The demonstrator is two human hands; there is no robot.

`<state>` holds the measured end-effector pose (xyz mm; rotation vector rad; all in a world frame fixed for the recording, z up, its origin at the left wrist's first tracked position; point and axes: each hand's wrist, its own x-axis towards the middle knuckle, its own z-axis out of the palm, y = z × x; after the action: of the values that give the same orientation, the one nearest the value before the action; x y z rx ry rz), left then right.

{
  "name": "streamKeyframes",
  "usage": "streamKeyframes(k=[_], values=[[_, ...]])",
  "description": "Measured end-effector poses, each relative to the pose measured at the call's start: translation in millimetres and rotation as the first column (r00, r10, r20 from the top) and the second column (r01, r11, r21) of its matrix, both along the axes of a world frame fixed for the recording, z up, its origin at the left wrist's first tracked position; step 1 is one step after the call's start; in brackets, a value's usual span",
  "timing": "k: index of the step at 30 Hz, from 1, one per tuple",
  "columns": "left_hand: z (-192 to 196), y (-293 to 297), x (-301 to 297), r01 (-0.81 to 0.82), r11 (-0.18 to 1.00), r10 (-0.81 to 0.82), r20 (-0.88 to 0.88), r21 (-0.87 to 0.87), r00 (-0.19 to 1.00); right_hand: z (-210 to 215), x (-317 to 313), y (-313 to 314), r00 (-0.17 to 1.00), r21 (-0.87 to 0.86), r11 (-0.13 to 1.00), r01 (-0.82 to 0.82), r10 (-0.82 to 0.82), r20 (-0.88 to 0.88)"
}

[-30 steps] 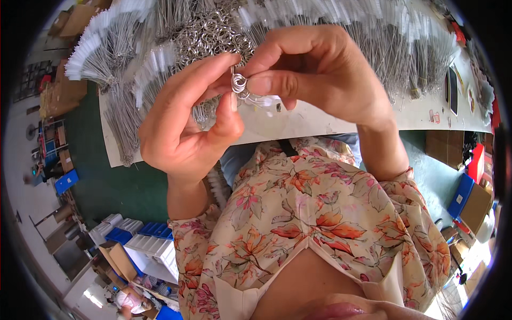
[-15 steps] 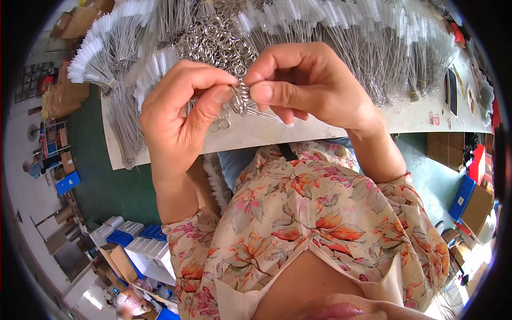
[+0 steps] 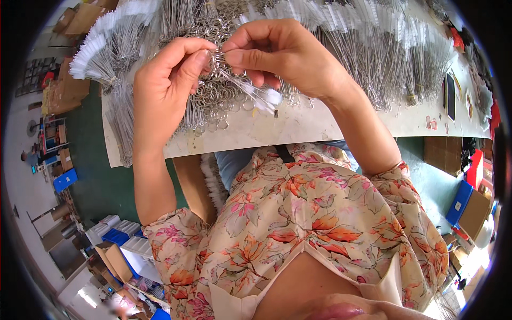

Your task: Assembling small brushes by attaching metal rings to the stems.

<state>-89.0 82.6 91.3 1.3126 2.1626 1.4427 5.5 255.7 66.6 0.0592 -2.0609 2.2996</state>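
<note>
Over the far part of the table, my left hand (image 3: 165,80) pinches one side of a metal ring (image 3: 217,61) between thumb and forefinger. My right hand (image 3: 290,56) pinches the other side, its lower fingers curled. Wire loops crowd together at the ring between the fingertips, partly hidden by them. Several thin wire brushes (image 3: 240,83) slant from there toward me and to the right, with white bristle heads. Beneath and behind both hands lies a pile of loose silver rings (image 3: 216,96).
Bundles of white-tipped wire brushes are heaped at the table's left (image 3: 106,58) and right (image 3: 378,53). A dark phone-like slab (image 3: 450,96) lies at the right, near small red pieces (image 3: 431,123). The table's front edge (image 3: 256,143) runs before my body.
Both hands have moved away from me and a little left, carrying the ring. The brushes' white heads now show to the right, below my right hand. Both pinches persist.
</note>
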Motion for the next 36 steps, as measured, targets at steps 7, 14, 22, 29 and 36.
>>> streamKeyframes(k=[7, 14, 22, 29, 36], values=[[-13, -5, -19, 0.013, 0.990, -0.090, 0.557, 0.142, 0.825, -11, -4, -11, 1.000, -0.090, 0.995, 0.031, -0.031, 0.004], [-4, -2, -6, -0.140, 0.990, 0.130, -0.235, -0.027, 0.963, -18, -12, -14, 0.999, -0.129, 0.991, 0.027, -0.031, -0.031], [-38, 20, -10, -0.293, 0.885, 0.085, 0.494, 0.361, 0.865, -29, -12, -28, 0.961, -0.126, 0.962, 0.243, -0.256, -0.106], [-44, 38, -5, -0.376, 0.842, -0.015, 0.713, 0.388, 0.701, -42, -19, -21, 0.929, 0.025, 0.945, 0.327, -0.316, -0.193], [-46, 35, -7, -0.420, 0.840, 0.023, 0.750, 0.344, 0.661, -38, -19, -16, 0.884, 0.445, 0.768, 0.461, -0.356, -0.301]])
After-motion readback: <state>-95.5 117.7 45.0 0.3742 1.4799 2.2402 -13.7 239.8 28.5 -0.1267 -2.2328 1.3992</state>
